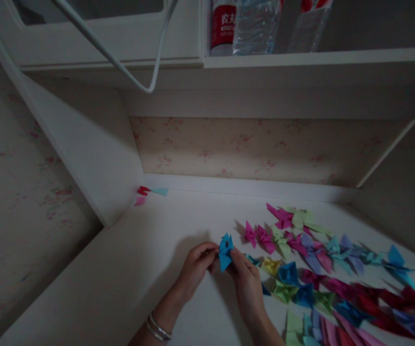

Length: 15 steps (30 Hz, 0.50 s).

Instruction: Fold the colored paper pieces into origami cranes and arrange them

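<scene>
A blue folded-paper piece [225, 253], with pointed tips at top and bottom, is held up above the white desk between both hands. My left hand [200, 262] pinches its left edge with thumb and forefinger, and bracelets circle that wrist. My right hand [245, 278] grips the right side of the same piece, fingers curled behind it. Just right of my right hand lie a yellow origami piece [270, 265] and a blue origami piece [288, 274]. Beyond them, a magenta origami piece [265, 239] rests on the desk.
Rows of colourful origami [340, 288] cover the desk's right side. Small paper scraps [142, 191] lie in the far left corner. Above, a shelf [301, 57] holds water bottles [256, 29], and a white curved tube [120, 65] hangs in front of the cabinet.
</scene>
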Tool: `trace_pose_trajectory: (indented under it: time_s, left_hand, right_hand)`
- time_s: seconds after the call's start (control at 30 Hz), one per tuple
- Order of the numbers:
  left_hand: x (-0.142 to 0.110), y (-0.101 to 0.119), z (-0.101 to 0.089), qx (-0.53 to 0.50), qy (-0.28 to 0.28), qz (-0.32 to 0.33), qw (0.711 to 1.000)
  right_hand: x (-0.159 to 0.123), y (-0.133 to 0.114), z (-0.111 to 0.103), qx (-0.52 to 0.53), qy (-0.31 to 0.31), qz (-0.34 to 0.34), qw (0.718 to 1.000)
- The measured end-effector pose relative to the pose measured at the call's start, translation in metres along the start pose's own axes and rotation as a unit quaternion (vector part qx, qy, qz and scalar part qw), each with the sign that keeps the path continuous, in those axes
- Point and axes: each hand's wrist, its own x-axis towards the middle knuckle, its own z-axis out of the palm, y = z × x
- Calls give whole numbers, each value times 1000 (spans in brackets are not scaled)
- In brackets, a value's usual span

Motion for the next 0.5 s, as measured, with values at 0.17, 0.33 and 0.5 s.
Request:
trace_pose_trajectory:
  time_s: [0.17, 0.33, 0.5]
  left_hand:
    - [1, -3, -2, -2, -4, 2, 1000]
    - [0, -1, -1, 6, -9, 9, 1000]
    - [-2, 4, 0, 9, -8, 9, 1000]
  right_hand:
    - [0, 1, 0, 3, -8, -5, 1000]
    - [0, 1, 0, -5, -1, -1, 1000]
    - [0, 0, -1, -14, -3, -6, 1000]
